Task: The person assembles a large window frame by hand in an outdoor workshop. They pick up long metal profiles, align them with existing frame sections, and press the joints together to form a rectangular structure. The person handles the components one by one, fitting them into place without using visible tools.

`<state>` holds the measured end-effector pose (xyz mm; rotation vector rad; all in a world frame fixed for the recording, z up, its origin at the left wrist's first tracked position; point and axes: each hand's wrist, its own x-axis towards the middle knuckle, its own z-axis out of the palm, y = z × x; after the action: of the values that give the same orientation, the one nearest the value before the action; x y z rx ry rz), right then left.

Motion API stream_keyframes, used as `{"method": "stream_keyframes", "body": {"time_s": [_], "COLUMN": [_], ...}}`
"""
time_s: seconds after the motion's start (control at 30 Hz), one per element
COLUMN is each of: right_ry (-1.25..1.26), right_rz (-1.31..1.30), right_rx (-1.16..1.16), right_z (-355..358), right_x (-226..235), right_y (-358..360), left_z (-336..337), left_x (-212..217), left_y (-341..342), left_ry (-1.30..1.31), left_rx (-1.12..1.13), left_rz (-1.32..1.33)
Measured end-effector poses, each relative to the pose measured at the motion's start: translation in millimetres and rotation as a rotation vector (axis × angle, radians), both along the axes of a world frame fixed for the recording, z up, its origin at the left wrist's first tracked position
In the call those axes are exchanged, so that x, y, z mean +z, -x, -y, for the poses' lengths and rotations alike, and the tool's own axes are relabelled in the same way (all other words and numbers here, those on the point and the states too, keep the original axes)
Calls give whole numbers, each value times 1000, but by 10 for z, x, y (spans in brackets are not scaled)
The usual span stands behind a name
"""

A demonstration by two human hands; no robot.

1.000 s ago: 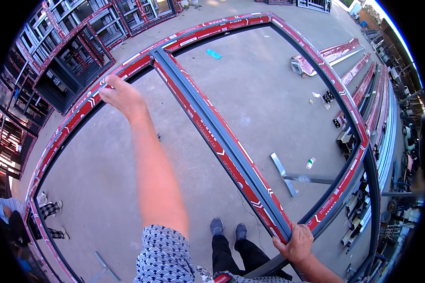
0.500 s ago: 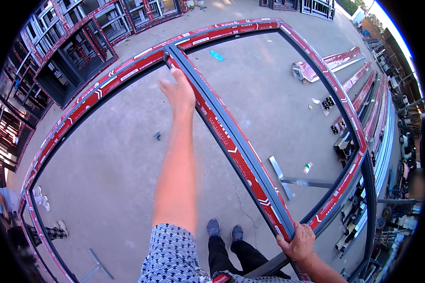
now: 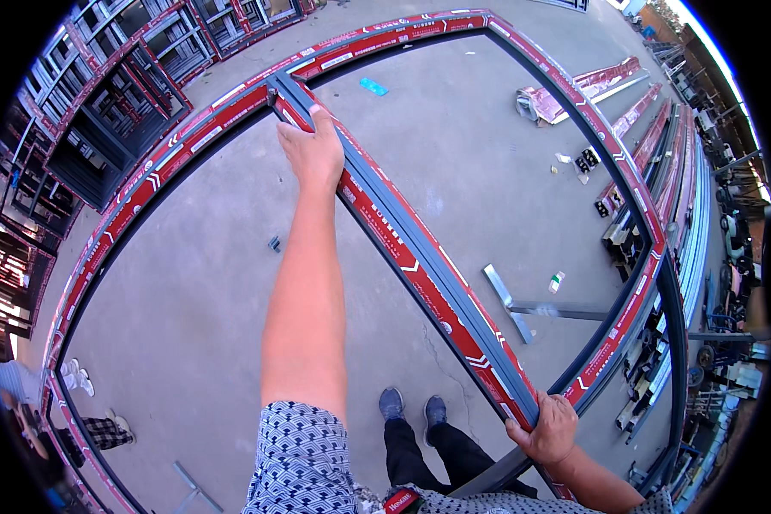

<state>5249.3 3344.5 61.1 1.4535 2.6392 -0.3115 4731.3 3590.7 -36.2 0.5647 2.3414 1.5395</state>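
A large window frame (image 3: 360,42), dark grey with red protective film, stretches around me at an angle. Its dividing bar (image 3: 400,248) runs from the far side down toward me. My left hand (image 3: 315,152) lies against the bar near its far joint, fingers stretched out and the thumb side touching the bar. At the near end, my right hand (image 3: 548,428) is closed around the bar close to where it meets the frame's near edge. Its fingertips curl over the top and are partly hidden.
More film-wrapped frames (image 3: 120,111) stand at the far left. Long profiles (image 3: 672,171) lie in a stack on the right. A metal stand (image 3: 510,304) and a blue scrap (image 3: 373,86) are on the concrete floor. Another person's legs (image 3: 103,431) show at the left edge.
My left hand has gone from blurred motion beside the bar to resting against it, slightly closer to me along the bar. My right hand keeps its grip. The view has shifted slightly.
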Motion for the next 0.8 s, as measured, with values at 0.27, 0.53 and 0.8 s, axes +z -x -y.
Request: {"method": "stream_keyframes", "body": {"time_s": [0.27, 0.53, 0.8], "right_ry": [-9, -12, -20], "right_rz": [-3, -24, -28], "right_rx": [32, 27, 52], "right_z": [-4, 19, -51], "right_x": [14, -27, 6], "right_y": [9, -44, 13], "left_z": [-200, -400, -266], "left_x": [88, 134, 217], "left_y": [338, 433, 766], "left_ry": [136, 68, 316], "left_rx": [-18, -70, -126], "left_rz": [147, 259, -216]}}
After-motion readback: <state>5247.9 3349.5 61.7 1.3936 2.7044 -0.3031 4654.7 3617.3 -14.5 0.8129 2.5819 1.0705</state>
